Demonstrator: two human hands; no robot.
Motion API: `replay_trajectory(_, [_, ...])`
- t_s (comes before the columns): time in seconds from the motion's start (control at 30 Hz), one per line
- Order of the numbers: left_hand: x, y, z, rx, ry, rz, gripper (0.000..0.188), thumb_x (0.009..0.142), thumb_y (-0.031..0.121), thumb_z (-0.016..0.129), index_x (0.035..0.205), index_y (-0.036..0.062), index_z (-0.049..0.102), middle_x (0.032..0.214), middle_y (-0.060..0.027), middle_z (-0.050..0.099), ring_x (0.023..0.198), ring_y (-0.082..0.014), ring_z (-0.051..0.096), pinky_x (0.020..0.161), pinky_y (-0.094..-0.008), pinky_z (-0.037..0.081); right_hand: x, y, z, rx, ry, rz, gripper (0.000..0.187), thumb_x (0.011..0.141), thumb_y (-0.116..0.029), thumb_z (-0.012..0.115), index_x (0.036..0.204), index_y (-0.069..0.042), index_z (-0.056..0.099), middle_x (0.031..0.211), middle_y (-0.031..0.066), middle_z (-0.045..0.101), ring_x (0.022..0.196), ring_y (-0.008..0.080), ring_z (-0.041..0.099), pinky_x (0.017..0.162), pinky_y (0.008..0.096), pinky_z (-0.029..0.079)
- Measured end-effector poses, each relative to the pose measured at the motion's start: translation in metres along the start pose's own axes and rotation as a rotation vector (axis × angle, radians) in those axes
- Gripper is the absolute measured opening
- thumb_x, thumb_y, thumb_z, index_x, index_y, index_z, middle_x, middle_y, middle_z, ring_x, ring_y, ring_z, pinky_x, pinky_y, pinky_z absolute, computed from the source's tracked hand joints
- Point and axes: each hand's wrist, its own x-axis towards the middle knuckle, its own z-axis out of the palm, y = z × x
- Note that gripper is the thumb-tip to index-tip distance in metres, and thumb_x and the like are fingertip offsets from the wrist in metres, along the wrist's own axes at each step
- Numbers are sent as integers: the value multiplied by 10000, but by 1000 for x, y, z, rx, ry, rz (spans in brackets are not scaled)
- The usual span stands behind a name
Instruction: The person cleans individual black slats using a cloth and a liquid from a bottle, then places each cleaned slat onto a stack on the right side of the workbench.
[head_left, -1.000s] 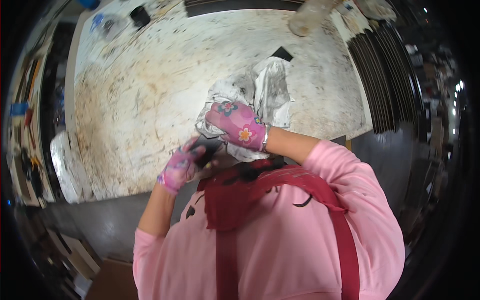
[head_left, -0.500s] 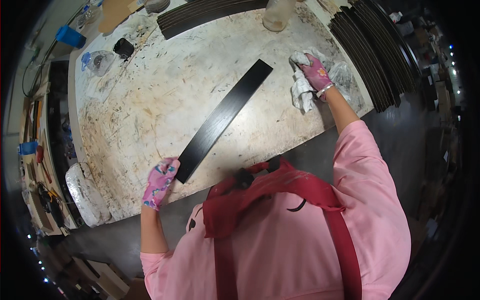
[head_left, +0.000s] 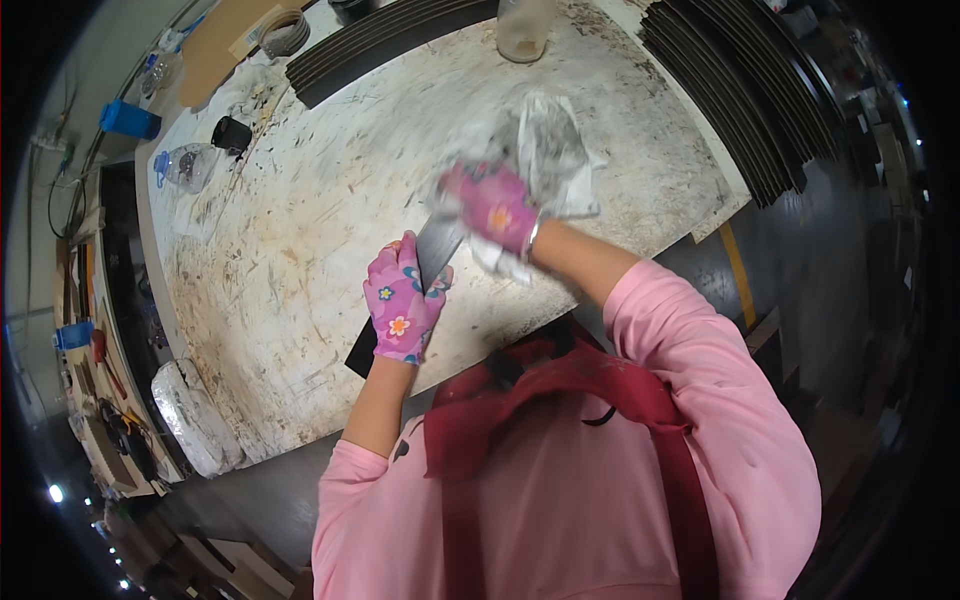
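The black strip (head_left: 441,244) slants through the middle of the frame, partly under both hands. It looks stiff and fairly light, with a smooth face that could slip in gloves; its long edges seem the surest hold. There the left hand (head_left: 402,305) clasps it, thumb on one edge, fingers on the other. The right hand (head_left: 495,207), blurred by motion, has its fingers closed on the soft, crumpled rag (head_left: 555,155) at the strip's upper end. Upper left, a pale label on the cardboard (head_left: 212,62) is too small to read.
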Motion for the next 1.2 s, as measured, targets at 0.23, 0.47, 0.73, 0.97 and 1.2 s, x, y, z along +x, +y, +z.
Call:
replay_trajectory(0.23, [8,-2,-4,-75,-37,65,609,749,351,708,1220,5,536,1087,-182,561,986,-353,529,863,-434,427,-17,131,-85,205,-37,626,385,844,-211,572,1199,-63,556,1097,194,624,1004,375,598,873,428,486])
replay_trajectory(0.47, [51,35,-58,-827,-341,28,656,756,145,775,1312,-3,459,1160,-121,545,1118,-220,511,982,-317,392,-121,141,-74,174,103,387,475,826,-235,601,1261,-67,513,1184,178,587,1077,362,564,930,402,457])
replay_trajectory(0.73, [222,276,-64,-356,-200,1113,694,773,195,704,1367,63,371,1181,-205,506,1076,-395,499,948,-446,408,-122,127,-76,29,260,360,452,757,-252,647,1165,-86,545,1059,182,608,957,366,598,835,451,480])
replay_trajectory(0.97, [356,395,18,-59,-153,1273,668,692,130,765,1303,151,495,1238,-121,562,1191,-311,494,1045,-432,335,-122,126,-101,288,19,402,475,764,-207,655,1183,-22,526,1163,188,566,1049,341,572,885,428,467])
replay_trajectory(1.2, [390,436,76,23,-326,1307,649,726,191,758,1320,202,496,1314,-45,537,1204,-286,500,1017,-383,405,-124,134,-103,374,73,360,497,693,-189,666,1147,-27,549,1131,157,564,1026,327,568,884,415,464])
